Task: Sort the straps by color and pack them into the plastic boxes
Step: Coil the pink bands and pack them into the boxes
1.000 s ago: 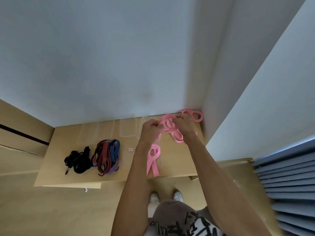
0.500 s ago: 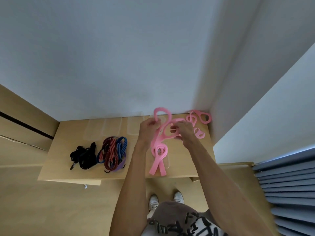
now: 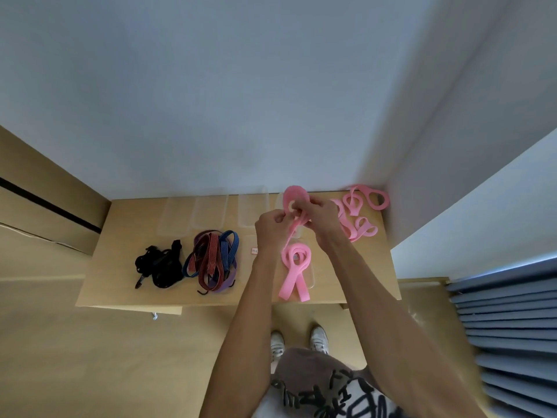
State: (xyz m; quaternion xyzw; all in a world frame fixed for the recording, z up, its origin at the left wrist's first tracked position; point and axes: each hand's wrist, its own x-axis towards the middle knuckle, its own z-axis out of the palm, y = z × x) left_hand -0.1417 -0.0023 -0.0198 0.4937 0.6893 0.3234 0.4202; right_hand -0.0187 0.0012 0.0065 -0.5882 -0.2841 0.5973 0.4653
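Observation:
Both hands hold one pink strap above the wooden table. My left hand pinches its lower part and my right hand grips it near the loop that stands up behind. Below them a coiled pink strap lies in a clear plastic box, its two ends hanging over the front. More pink straps lie loose at the back right corner. A black strap bundle and a red, blue and purple bundle lie to the left.
Several clear plastic boxes stand in a row along the back wall. A small white label lies on the table. The wall corner closes the right side. Grey slats are at the far right. My shoes stand by the front edge.
The hands came closer together on the lifted pink strap, and its upright loop now stands behind my right hand. The camera shifted slightly; the other straps stayed put.

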